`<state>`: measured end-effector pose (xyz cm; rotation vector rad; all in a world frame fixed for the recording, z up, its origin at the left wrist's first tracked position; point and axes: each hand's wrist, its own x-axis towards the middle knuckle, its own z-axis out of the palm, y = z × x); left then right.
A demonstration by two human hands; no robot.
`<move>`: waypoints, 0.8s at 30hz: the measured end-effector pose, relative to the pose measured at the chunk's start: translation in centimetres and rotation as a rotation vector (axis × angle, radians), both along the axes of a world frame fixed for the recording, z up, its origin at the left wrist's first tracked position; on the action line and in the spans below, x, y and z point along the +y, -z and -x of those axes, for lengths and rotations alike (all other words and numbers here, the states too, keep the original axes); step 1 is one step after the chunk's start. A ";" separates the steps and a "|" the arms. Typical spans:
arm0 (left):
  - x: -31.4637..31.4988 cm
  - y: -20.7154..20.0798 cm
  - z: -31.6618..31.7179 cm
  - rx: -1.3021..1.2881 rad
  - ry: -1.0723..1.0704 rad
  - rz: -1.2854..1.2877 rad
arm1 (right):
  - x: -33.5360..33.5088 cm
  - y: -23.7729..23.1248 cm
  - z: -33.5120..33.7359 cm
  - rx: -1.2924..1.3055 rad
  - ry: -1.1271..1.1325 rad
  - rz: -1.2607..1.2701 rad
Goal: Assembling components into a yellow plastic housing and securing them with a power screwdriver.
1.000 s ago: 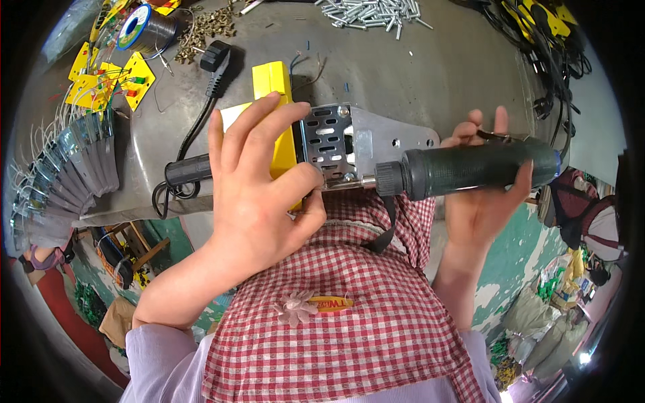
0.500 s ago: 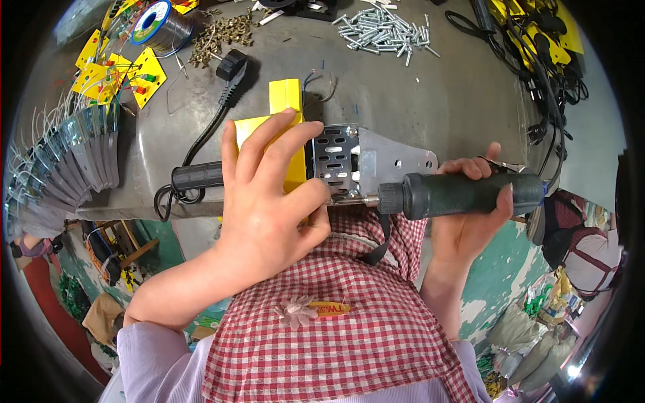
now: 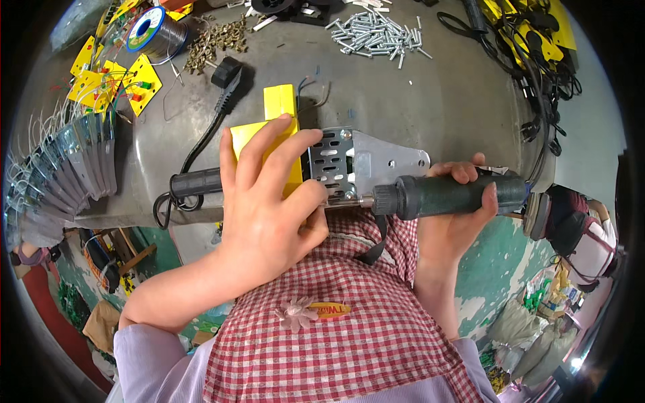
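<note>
My left hand [image 3: 267,211] grips a device with a yellow body [image 3: 279,101], a slotted metal guard [image 3: 329,164] and a flat, tapering metal plate [image 3: 383,161]. Its fingers spread over the body, while thumb and forefinger curl beside the near edge of the guard. A black handle [image 3: 195,181] sticks out to the left of the device. My right hand [image 3: 460,225] is wrapped round a dark electric screwdriver [image 3: 440,196], held level. The bit points left and reaches the guard's near side by my left fingertips; its tip is hidden there.
A black plug [image 3: 226,72] with its cord lies behind the handle. Silver screws [image 3: 379,37], brass-coloured small parts [image 3: 218,41] and a solder spool [image 3: 156,33] sit farther back. Yellow plates [image 3: 141,84] and clear strips [image 3: 74,161] are at left, black cables [image 3: 541,101] at right.
My right hand and the electric screwdriver have shifted slightly left, along with a small shift of the whole view. My left hand keeps its hold on the yellow-bodied device.
</note>
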<state>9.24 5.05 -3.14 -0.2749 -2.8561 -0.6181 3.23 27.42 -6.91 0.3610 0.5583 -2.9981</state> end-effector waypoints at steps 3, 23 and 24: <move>0.0 0.1 0.0 -0.005 -0.014 0.003 | -0.1 0.3 -0.3 -0.009 -0.004 -0.003; -0.6 -0.6 0.0 -0.066 0.066 -0.085 | -1.4 -0.6 -0.9 -0.069 0.061 -0.073; -0.6 -0.7 0.0 -0.065 0.074 -0.086 | -1.4 -0.7 -1.0 -0.069 0.069 -0.074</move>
